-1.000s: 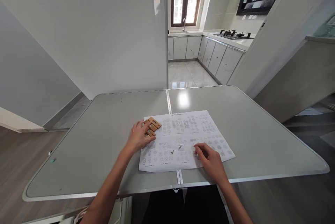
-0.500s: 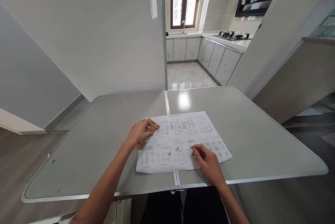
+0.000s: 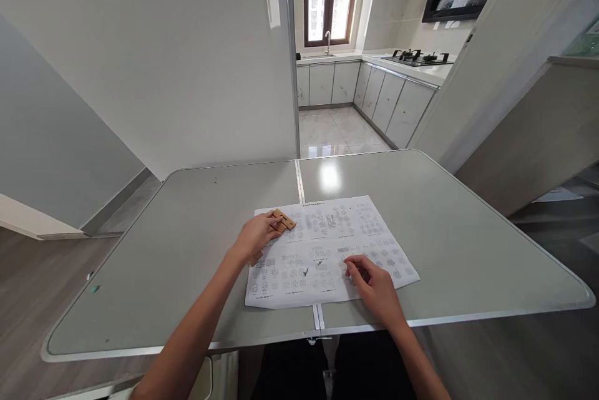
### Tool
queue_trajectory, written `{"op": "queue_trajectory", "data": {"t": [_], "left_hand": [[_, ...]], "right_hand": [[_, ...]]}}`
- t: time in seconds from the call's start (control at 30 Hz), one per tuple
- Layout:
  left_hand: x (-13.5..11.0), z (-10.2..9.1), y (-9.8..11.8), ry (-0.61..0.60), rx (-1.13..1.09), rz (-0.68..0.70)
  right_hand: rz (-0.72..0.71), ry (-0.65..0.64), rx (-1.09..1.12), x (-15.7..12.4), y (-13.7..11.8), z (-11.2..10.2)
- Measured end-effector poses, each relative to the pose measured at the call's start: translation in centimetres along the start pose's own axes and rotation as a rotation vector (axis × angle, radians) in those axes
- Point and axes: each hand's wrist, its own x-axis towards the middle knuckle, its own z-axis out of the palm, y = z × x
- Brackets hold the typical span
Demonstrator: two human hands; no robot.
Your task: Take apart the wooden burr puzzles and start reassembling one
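A large printed sheet (image 3: 290, 272) with rows of small diagrams lies on the table. On its upper left part, my left hand (image 3: 255, 236) has its fingers closed over flat notched wooden pieces (image 3: 286, 219), one with a slot, jutting out past the fingertips. Another wooden piece (image 3: 255, 258) shows below the wrist at the sheet's left edge. My right hand (image 3: 374, 287) rests on the sheet's lower right part, fingers curled and thumb close to the forefinger. Something brownish shows inside its curl, too hidden to name.
The grey-green table (image 3: 224, 194) has a metal seam (image 3: 299, 181) across its middle. A small green bit (image 3: 95, 289) lies near its left edge. Behind it are a white wall panel (image 3: 210, 75) and a kitchen with a gas hob (image 3: 416, 58).
My left hand has shifted right and slightly up over the sheet, and the wooden pieces under its fingers have moved with it. The right hand keeps its curled pose. The view has tilted slightly.
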Motion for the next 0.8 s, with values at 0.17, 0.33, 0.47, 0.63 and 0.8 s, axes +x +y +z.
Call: {"op": "queue_trajectory", "data": {"t": [0.17,0.33,0.47,0.63,0.8], "left_hand": [[-0.1,0.6,2.4,-0.019,0.01,0.08],[-0.5,1.8,5.2,-0.051,0.02,0.165],[-1.2,2.9,7.2,-0.089,0.016,0.271],[-2.5,4.6,8.3,-0.066,-0.048,0.503],[-3.6,6.2,7.4,0.139,-0.112,0.348]], "right_hand": [[0.015,-0.006,-0.005,0.0,0.0,0.1],[0.027,-0.002,-0.008,0.0,0.3,0.2],[0.027,0.002,-0.007,0.1,0.4,0.3],[0.017,0.017,-0.001,0.0,-0.1,0.2],[0.01,0.125,-0.02,0.1,0.0,0.4]]}}
